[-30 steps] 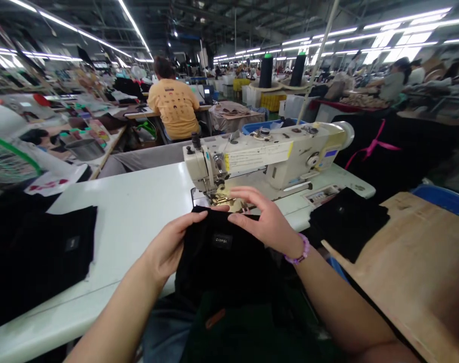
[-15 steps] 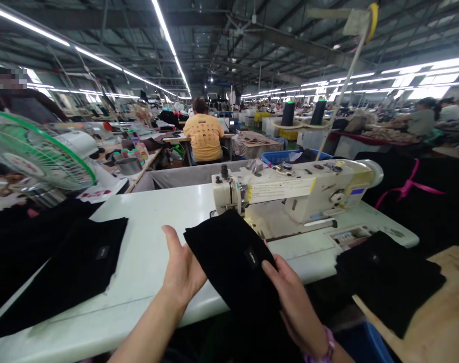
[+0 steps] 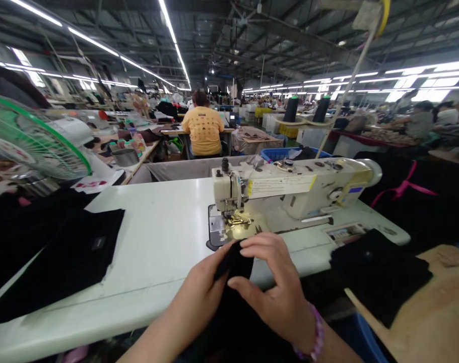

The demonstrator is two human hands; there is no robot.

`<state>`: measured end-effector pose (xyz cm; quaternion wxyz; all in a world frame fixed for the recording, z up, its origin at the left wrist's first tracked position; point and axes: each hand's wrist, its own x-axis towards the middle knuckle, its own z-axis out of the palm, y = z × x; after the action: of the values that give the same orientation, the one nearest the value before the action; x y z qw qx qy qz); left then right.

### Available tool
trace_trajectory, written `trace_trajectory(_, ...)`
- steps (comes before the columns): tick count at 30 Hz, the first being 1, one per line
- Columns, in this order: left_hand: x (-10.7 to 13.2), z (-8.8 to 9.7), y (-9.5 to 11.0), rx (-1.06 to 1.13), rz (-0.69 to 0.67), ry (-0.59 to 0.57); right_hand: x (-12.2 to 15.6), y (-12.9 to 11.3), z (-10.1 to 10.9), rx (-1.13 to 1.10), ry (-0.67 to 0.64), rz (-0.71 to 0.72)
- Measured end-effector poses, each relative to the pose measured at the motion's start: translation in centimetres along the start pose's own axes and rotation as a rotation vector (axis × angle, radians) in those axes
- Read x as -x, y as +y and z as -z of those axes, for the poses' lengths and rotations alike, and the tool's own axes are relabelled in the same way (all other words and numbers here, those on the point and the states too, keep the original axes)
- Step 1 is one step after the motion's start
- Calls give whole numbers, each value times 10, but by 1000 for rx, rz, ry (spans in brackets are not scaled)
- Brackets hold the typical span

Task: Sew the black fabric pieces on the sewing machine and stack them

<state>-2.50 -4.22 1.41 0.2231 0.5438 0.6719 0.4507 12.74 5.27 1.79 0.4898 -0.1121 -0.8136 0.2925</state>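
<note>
A black knit garment piece (image 3: 235,262) is pinched at its upper edge between my left hand (image 3: 201,297) and my right hand (image 3: 274,287). Most of it hangs down below my hands, out of view in the dark. My hands are just in front of the white sewing table (image 3: 157,237), close to the needle area of a cream industrial sewing machine (image 3: 285,194). A beaded purple bracelet (image 3: 318,335) circles my right wrist.
A stack of black cloth with a small label (image 3: 59,252) lies on the table at left, and another black pile (image 3: 380,269) lies on a wooden board (image 3: 433,297) at right. Behind the machine are a blue crate (image 3: 289,154), a green-rimmed fan (image 3: 25,136) and a seated co-worker (image 3: 202,128).
My hands have moved closer together and gathered the black cloth into a narrow pinch near the table edge. A second ago the cloth lay wider across my hands, with its label showing.
</note>
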Motion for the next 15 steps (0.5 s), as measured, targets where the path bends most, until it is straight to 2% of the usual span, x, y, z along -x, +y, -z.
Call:
trace_trajectory(4, 5, -11, -8, -109, -32, 23, -15, 0, -8, -5, -55, -60)
trace_trajectory(7, 9, -15, -11, -219, -21, 66, -14, 8, -12, 20, -67, -134)
trace_trajectory(10, 10, -17, -11, -280, -2, 93, -12, 13, -11, -48, -107, -210)
trace_trajectory(15, 9, -21, -9, -277, 17, 80, -11, 14, -3, -163, -181, -194)
